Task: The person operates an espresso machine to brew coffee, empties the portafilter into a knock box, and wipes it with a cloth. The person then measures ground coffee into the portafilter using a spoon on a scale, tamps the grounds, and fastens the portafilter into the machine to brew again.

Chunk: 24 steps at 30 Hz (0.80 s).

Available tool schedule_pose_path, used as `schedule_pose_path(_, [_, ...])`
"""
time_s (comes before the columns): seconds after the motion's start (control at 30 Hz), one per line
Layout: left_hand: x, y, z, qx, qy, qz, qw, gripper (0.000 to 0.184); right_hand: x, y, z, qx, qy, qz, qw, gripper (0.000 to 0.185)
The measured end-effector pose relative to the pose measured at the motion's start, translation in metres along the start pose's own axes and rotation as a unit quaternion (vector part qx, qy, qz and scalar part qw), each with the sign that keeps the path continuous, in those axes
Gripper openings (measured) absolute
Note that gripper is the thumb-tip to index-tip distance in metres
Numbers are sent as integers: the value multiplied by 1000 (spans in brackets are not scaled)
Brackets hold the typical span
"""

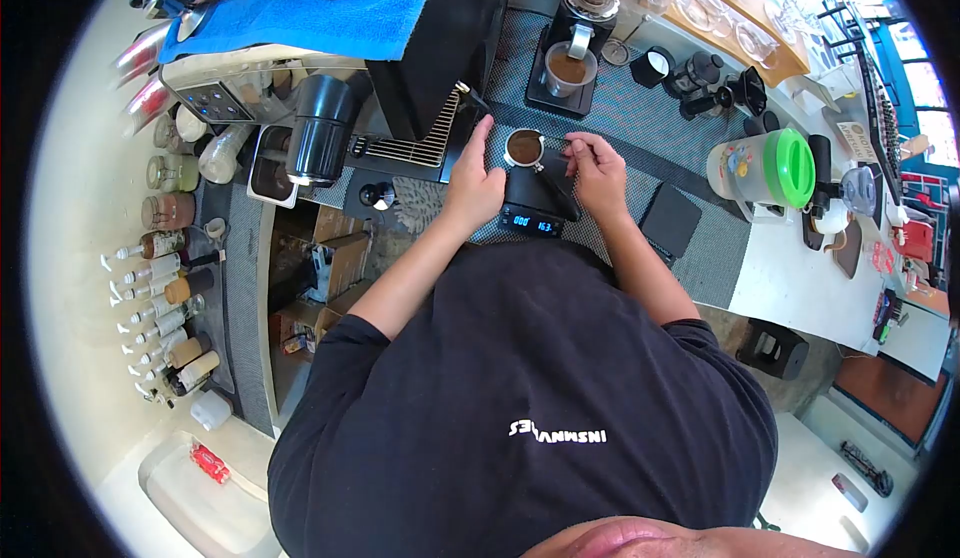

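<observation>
A portafilter filled with brown ground coffee rests on a black coffee scale with lit blue digits. Its dark handle points down and to the right. Left of the basket is my left hand, fingers stretched out and thumb toward the rim, with nothing in it. My right hand is on the basket's other side, fingers curled and pinched together. A thin, dark item seems to stick out from that pinch toward the basket, too small to name.
An espresso machine with a blue towel on top stands at the left. Ahead is a grinder with a cup of grounds. A green-lidded container and a black pad lie right.
</observation>
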State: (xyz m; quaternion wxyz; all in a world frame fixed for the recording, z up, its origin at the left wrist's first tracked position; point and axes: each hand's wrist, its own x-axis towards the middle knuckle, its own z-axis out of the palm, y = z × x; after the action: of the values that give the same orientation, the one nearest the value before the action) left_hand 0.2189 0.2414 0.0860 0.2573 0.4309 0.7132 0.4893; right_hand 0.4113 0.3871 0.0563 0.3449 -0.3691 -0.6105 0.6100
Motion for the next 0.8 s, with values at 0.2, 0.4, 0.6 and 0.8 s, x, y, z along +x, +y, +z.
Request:
schedule_pose_path(0.2, [0,-3,1,10,3,8,1000,80,1,-8,-2,35,20,15,999,22])
schedule_pose_path(0.4, [-2,-5,1,0,-2,3,1000,83,0,-11,-5,107,26,64,992,25])
schedule_pose_path(0.6, [-3,-5,3,-12,-12,-13,1000,82,-3,-10,-3,150,28,120,981,23])
schedule_pose_path(0.8, [-2,-3,4,-10,-13,-16,1000,83,0,-9,0,154,25,122,980,23])
